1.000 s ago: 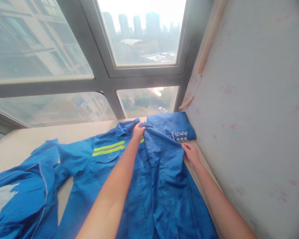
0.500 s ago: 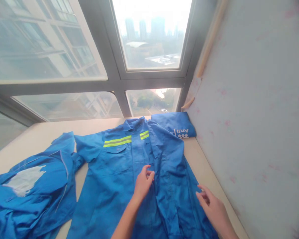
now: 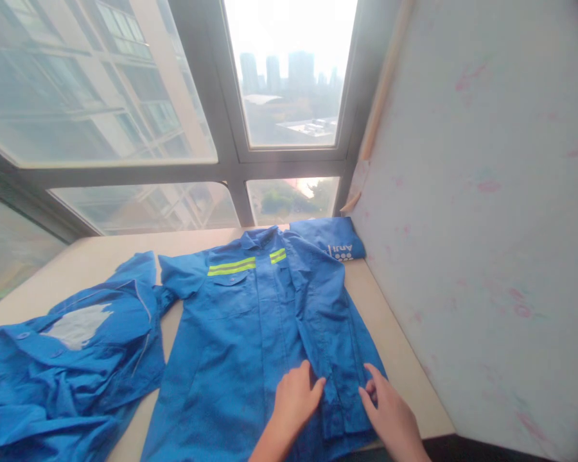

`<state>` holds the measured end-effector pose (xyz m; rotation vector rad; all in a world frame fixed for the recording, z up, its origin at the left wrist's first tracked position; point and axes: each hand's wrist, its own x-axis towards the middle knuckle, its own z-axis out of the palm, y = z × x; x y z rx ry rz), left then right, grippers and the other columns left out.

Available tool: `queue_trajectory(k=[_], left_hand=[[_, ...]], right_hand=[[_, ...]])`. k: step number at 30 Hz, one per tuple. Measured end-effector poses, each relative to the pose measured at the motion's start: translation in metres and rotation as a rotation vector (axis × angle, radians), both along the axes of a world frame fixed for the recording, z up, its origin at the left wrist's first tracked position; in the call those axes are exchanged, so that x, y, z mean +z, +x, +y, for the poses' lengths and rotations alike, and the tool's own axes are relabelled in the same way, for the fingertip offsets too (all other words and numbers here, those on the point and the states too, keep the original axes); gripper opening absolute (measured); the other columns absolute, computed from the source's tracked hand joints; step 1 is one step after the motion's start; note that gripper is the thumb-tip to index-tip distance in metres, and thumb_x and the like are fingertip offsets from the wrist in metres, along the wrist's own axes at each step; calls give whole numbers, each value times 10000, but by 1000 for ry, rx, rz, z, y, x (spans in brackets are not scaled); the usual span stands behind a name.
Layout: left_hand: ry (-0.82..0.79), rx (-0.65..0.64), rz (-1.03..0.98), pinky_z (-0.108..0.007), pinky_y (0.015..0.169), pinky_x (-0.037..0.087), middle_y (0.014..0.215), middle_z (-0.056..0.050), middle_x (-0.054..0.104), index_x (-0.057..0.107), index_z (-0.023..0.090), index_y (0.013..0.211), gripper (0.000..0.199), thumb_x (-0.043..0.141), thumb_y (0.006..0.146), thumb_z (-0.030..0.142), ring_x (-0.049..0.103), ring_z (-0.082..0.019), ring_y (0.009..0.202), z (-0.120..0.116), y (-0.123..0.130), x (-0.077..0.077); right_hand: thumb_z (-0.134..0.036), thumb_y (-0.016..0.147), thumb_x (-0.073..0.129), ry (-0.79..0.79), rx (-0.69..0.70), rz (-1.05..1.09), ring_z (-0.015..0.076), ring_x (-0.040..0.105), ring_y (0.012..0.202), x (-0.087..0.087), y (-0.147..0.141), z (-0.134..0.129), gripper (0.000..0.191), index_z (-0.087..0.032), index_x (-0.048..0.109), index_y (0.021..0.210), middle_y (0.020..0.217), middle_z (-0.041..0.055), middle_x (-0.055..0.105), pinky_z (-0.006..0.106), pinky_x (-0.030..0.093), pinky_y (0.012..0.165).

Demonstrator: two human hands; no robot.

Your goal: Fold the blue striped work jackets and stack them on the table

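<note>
A blue work jacket (image 3: 226,346) with yellow-green and grey reflective stripes lies spread front up, its collar toward the window. The sleeve on the right (image 3: 325,308) is folded in along the jacket's front. My left hand (image 3: 293,398) is at the inner edge of this sleeve near its lower end, thumb apart from the fingers. On the sleeve's other side, my right hand (image 3: 390,414) is over the jacket's lower right edge, its thumb and forefinger apart and the other fingers curled. Neither hand visibly grips the cloth.
To the left lies a rumpled blue garment (image 3: 72,378) with a white patch, against the jacket's other sleeve. A folded blue garment (image 3: 330,237) with white lettering sits behind the right shoulder. The pale surface (image 3: 395,333) meets a flower-patterned wall (image 3: 491,244) and a window frame (image 3: 173,174).
My left hand has moved down and right along the folded sleeve. My right hand has shifted slightly left and down, closer to the sleeve. The camera view has shifted too.
</note>
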<state>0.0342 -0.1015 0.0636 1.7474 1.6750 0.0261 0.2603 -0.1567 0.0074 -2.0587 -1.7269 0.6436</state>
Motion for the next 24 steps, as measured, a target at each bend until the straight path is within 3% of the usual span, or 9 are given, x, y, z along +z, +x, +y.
queue_trajectory(k=[3,7,11,14,17,19,22,24], left_hand=[[-24,49,-80,-369,833,464,961,-137,709,582,171,1128,365,562,840,393,667,-312,982,-15,6,-10],[-172,351,-539,-321,771,483,855,-67,670,519,190,1119,461,680,750,416,660,-245,869,-30,14,-32],[-450,664,-1081,-274,620,491,843,-25,642,436,225,1196,787,814,591,558,662,-205,746,-42,25,-38],[-547,672,-1214,-284,619,510,864,-34,654,447,225,1229,878,868,529,546,672,-205,733,-51,36,-35],[-553,623,-1134,-286,615,507,767,-9,629,480,198,1229,782,823,613,536,645,-176,662,-57,46,-37],[-470,556,-952,-290,625,500,707,6,608,494,187,1245,685,759,705,513,632,-172,635,-60,45,-38],[-218,316,-578,-334,731,500,717,-23,643,579,197,1172,413,650,817,395,664,-218,729,-61,29,-31],[-25,168,-345,-353,807,488,780,-48,681,623,220,1099,259,571,862,310,679,-245,826,-58,14,-21]], right_hand=[[-441,898,426,-4,0,-75,277,695,833,-5,0,2,534,-180,535,1352,903,96,707,370,519,708],[-406,864,439,44,-31,36,272,701,840,-7,2,6,515,-167,570,1300,879,98,706,369,536,737],[-490,840,486,77,-175,355,215,701,690,11,13,8,514,-173,590,1232,837,57,696,311,564,665],[-537,840,526,148,-262,435,213,722,757,26,25,5,525,-191,604,1227,963,84,717,286,579,677],[-528,834,525,176,-249,326,228,724,774,21,39,-3,486,-203,653,1172,981,98,733,312,588,705],[-487,830,514,132,-138,212,239,720,764,10,48,-9,431,-210,690,1109,950,95,739,336,589,695],[-424,874,492,149,16,41,266,711,899,0,52,-13,364,-217,701,1088,1019,106,728,385,584,796],[-389,923,465,243,48,-54,282,681,1020,4,43,-10,337,-220,686,1113,1101,119,708,429,551,915]])
